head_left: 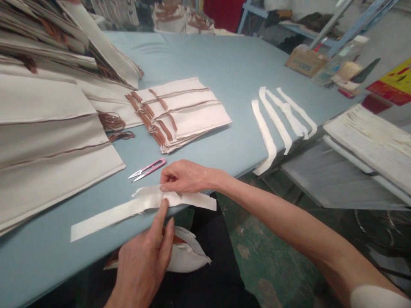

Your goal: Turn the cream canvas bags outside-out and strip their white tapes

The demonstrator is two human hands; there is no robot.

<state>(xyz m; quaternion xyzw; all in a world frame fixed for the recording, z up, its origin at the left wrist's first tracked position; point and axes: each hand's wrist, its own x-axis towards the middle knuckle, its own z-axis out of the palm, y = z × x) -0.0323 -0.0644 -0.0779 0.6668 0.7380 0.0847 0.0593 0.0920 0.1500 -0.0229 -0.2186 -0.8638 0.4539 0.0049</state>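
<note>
A long white fabric strip [109,216] lies along the near edge of the pale blue table [224,64]. My right hand [184,176] is closed in a pinch on the strip near its middle, where it is bunched. My left hand [144,261] comes up from below the table edge, its fingers stretched out and the fingertips pressing on the same strip. Pink thread snips [148,168] lie on the table just beyond my right hand. A folded piece of cream fabric [186,256] rests on my lap under the left hand.
A stack of cream bags with brown straps [180,113] sits mid-table, with bigger piles [48,128] at the left. Several white strips [279,119] hang over the right edge. A cardboard box [305,60] and clutter stand far right.
</note>
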